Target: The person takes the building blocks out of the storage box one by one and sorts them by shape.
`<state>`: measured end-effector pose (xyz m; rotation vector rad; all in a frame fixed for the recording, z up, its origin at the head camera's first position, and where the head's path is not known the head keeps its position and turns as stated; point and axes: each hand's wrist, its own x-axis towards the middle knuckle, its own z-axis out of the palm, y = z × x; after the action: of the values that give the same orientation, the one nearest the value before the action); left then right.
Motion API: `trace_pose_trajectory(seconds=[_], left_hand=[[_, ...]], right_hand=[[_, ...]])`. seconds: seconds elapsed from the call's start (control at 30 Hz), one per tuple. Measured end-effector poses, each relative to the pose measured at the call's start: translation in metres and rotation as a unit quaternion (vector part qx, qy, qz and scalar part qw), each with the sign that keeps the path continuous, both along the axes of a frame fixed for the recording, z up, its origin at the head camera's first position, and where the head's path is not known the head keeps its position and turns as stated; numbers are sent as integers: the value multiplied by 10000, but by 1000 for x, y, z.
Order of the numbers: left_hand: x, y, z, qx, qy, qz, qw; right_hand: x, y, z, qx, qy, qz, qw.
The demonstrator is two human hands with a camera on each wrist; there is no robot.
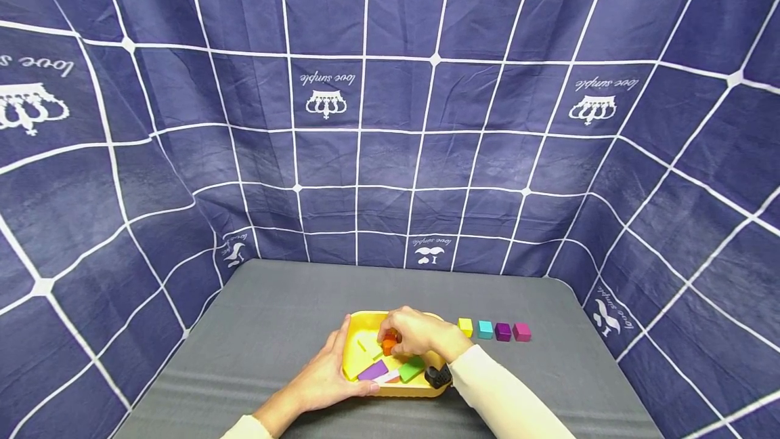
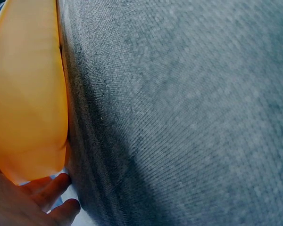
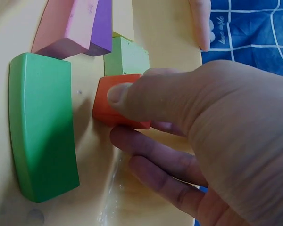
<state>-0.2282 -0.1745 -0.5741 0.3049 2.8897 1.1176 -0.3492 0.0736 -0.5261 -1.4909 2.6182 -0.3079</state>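
Inside the yellow tray (image 1: 409, 391), my right hand (image 1: 414, 330) pinches an orange block (image 3: 104, 101), thumb pressed on its face. My left hand (image 1: 326, 371) lies along the tray's left side, thumb at the near rim; in the left wrist view its fingers (image 2: 52, 193) are at the tray's outer wall (image 2: 30, 94). Around the orange block in the tray are a green block (image 3: 45, 127), a light green block (image 3: 127, 56), a pink block (image 3: 68, 28), a purple block (image 1: 373, 370) and a pale yellow block (image 1: 368, 343).
Right of the tray, a row of cubes stands on the grey cloth: yellow (image 1: 465, 327), turquoise (image 1: 485, 329), purple (image 1: 502, 332) and magenta (image 1: 522, 332). A blue grid-patterned curtain (image 1: 390, 161) encloses the back and sides. A black device (image 1: 437, 377) sits at my right wrist.
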Motion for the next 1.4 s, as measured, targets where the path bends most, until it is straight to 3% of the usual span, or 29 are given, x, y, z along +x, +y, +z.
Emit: trace_pose_trajectory(seconds=[0.4,1.4], left_hand=[[0,-1,0,-5,6,1,10000],[0,1,1,-35,1,21,10000]], right_hand=[[1,0,0,-29,-3,-119,9999],[11,24,19,-733,-32,-116,9972]])
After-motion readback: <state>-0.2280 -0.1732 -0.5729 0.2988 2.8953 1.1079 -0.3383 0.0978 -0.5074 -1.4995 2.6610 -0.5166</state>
